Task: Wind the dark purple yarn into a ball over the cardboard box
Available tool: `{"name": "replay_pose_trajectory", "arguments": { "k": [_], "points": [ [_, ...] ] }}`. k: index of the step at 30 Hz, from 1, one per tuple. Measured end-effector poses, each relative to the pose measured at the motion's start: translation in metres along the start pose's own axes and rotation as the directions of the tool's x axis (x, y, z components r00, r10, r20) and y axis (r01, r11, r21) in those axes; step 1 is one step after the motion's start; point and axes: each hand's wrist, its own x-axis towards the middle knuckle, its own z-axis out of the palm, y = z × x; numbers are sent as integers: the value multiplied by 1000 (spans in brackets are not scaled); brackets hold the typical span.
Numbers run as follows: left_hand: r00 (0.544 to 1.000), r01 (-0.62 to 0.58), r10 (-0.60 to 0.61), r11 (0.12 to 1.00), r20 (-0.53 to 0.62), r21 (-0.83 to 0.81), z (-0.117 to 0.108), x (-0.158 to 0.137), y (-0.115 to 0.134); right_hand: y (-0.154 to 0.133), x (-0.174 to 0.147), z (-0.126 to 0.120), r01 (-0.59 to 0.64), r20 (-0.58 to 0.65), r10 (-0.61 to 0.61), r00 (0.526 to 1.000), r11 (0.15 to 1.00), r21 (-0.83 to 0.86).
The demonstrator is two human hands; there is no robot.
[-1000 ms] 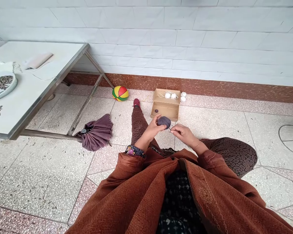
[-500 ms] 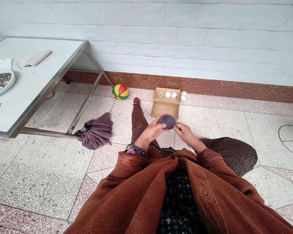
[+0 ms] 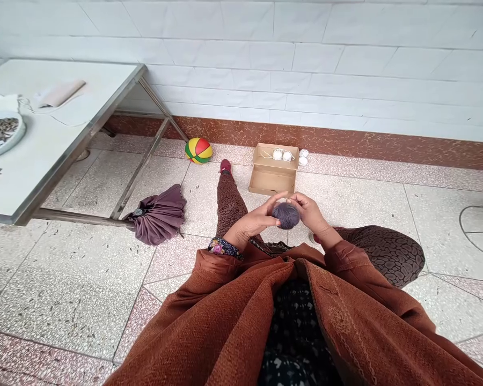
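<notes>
Between my hands, above the floor and in front of my body, is a dark grey-purple ball of yarn (image 3: 286,215). My left hand (image 3: 257,219) grips it from the left, thumb on the near side and fingers over the far side. At its upper right, my right hand (image 3: 309,212) has its fingers pinched together against the ball; a strand between them is too fine to make out. Just beyond the hands an open cardboard box (image 3: 261,179) rests on the floor, with white yarn balls (image 3: 277,154) at its lid. More white balls (image 3: 303,157) lie beside it.
A multicoloured ball (image 3: 198,150) lies by the wall. To the left stands a metal-framed table (image 3: 84,86) bearing a bowl (image 3: 22,131) of dark pieces. A folded purple umbrella (image 3: 163,214) leans near its leg. My stretched leg (image 3: 230,198) is left of the box.
The yarn ball has shifted slightly right and nearer to me, and turned. My right hand has moved from its right side up to its far upper edge.
</notes>
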Motion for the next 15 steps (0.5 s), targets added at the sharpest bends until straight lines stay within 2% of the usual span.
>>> {"name": "replay_pose_trajectory", "arguments": {
  "k": [1, 3, 6, 9, 12, 14, 15],
  "points": [
    [999, -22, 21, 999, -31, -34, 0, 0, 2, 4, -4, 3, -18, -2, 18, 1000, 1000, -8],
    [989, -46, 47, 999, -137, 4, -2, 0, 3, 8, -14, 8, -11, 33, 12, 999, 999, -44],
    [946, 24, 67, 961, -316, 275, -9, 5, -1, 1, -24, 8, 93, 154, -80, 985, 993, -74],
    [907, 143, 111, 828, -407, 542, -15, 9, -9, -15, -22, 1, 164, 213, -149, 966, 985, -54],
    [921, 174, 110, 741, -374, 648, -14, 10, -13, -28, -9, -9, 159, 175, -148, 973, 986, -50],
    [961, 159, 25, 761, -274, 629, -11, 8, -13, -28, 0, -12, 145, 141, -136, 981, 988, -54],
    [980, 140, -27, 799, -197, 585, -9, 6, -12, -25, 3, -13, 133, 121, -127, 984, 990, -51]
  ]
}}
